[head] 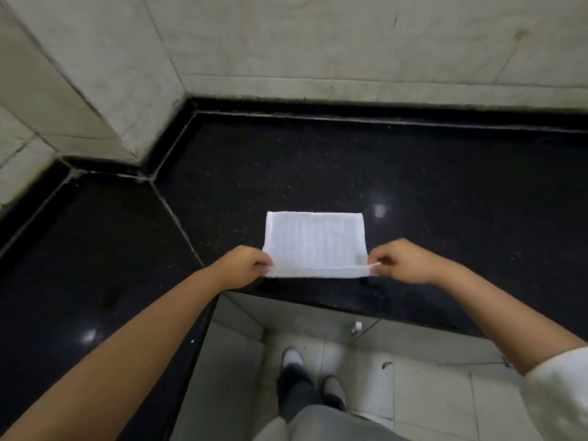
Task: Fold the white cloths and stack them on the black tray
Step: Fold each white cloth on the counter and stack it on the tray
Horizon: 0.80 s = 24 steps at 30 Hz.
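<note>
Wall (318, 43): pale tiled, cornering behind the work surface; backdrop only.
Counter (445, 186): black polished stone, wraps round the corner, glossy with light spots. Serves as the folding surface; its flat front edge sits right at the person's reach.
Floor (413, 393): light tiles below the counter edge; the person's shoes show there, standing square to the work.
Black tray: not in sight from here; cannot say where the stack will go.
White cloth (315, 240): lies flat on the counter near the front edge, a neat rectangle, far edge straight. Near edge is raised slightly off the stone, likely so it can be carried over for a fold.
Left hand (245, 265): forearm reaching in from the left, fingers curled, pinching the near-left corner of the cloth.
Right hand (404, 262): mirrored on the other side, thumb and fingers pinching the near-right corner; a white sleeve shows at the elbow.
Grip logic: both corners held level and taut, which should keep the fold line straight.
Stage, by my reckoning: mid-fold on one cloth, stacking not begun.
</note>
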Available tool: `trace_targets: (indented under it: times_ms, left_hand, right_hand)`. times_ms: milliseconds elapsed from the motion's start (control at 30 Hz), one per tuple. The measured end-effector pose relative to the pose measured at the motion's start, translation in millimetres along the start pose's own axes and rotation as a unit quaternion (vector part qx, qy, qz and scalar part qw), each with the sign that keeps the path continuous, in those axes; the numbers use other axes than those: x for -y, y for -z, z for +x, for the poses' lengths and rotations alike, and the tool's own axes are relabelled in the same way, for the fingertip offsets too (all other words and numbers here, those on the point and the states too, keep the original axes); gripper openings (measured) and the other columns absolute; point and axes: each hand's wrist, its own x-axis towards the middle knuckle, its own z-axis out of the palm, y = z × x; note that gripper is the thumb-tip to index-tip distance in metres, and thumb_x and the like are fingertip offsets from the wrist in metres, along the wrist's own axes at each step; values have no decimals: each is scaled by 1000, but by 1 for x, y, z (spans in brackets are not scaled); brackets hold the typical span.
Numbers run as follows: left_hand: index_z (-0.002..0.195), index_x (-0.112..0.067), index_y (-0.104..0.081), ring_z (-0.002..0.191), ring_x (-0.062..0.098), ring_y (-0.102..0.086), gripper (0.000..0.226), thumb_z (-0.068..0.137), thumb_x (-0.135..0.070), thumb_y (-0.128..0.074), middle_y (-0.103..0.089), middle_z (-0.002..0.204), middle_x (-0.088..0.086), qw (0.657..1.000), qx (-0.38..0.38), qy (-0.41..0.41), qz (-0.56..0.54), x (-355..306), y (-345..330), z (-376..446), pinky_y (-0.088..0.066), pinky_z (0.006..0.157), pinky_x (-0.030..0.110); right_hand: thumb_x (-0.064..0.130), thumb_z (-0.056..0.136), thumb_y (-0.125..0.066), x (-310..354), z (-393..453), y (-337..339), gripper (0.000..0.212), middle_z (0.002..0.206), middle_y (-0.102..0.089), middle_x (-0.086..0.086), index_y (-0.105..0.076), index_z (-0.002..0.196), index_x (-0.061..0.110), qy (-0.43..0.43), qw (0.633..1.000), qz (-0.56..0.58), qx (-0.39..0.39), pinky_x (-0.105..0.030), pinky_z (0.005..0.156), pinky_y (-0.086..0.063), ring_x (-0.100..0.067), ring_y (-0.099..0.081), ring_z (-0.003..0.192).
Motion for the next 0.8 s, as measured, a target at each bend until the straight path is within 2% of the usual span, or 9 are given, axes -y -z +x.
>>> trace_targets:
  times_ms: [67,133,200,267,367,533,600,667,800]
  left_hand:
    - [111,-6,-66,96,13,-58,24,93,-17,-53,-66,112,6,996,84,2,8,6,-8,11,-39,81,16]
    - [106,-6,-67,84,7,-53,23,94,-18,-51,-67,107,7,993,119,1,15,11,-10,26,-38,70,15]
    - [102,-5,-67,78,7,-50,22,94,-17,-50,-66,102,10,996,87,16,-7,18,-4,44,-38,66,15]
    - [107,-11,-65,82,11,-54,20,93,-18,-51,-63,97,5,997,20,52,-55,26,2,63,-43,74,21]
    - [104,-11,-61,81,14,-56,17,92,-20,-53,-58,87,0,994,-50,80,-62,36,7,84,-44,71,26]
    - [100,-12,-64,89,16,-56,18,93,-21,-49,-60,99,4,993,-94,75,3,51,1,102,-45,74,27]
    - [101,-11,-65,94,17,-56,20,93,-19,-49,-59,103,6,993,-97,62,10,56,-5,106,-45,74,27]
    - [104,-11,-65,96,18,-55,22,93,-19,-48,-59,105,7,993,-105,54,7,60,-10,108,-45,74,27]
    - [123,-10,-55,109,21,-51,32,96,-22,-42,-55,118,8,995,-89,30,41,61,-15,109,-47,83,32]
  right_hand:
    - [13,87,-57,-10,7,-13,14,82,-60,2,-69,92,7,-27,999,11,42,-10,63,-36,-9,-53,78]
    - [13,89,-55,-16,16,-20,17,88,-65,-1,-69,95,7,-56,997,33,40,-17,71,-38,-9,-54,81]
    - [12,90,-53,-20,29,-21,19,93,-70,-5,-70,94,5,-79,996,49,-4,-20,72,-38,-10,-55,80]
    - [12,90,-52,-24,44,-17,19,94,-71,-7,-70,95,6,-101,991,51,-69,-23,71,-42,-13,-57,77]
    - [13,90,-52,-25,70,-10,20,100,-69,-8,-67,103,8,-135,981,47,-130,-31,80,-51,-21,-62,89]
    - [4,89,-44,-27,106,-11,25,109,-63,-15,-68,96,3,-170,978,-14,-118,-37,86,-50,-29,-57,108]
    - [3,89,-43,-29,111,-19,26,118,-59,-17,-68,96,1,-193,974,-32,-113,-32,85,-49,-28,-54,115]
    - [3,90,-43,-29,113,-26,26,124,-56,-18,-68,98,1,-207,970,-46,-120,-28,78,-45,-28,-55,111]
    - [4,91,-42,-28,115,-29,27,117,-57,-14,-66,103,2,-218,966,-65,-127,-28,76,-44,-27,-55,102]
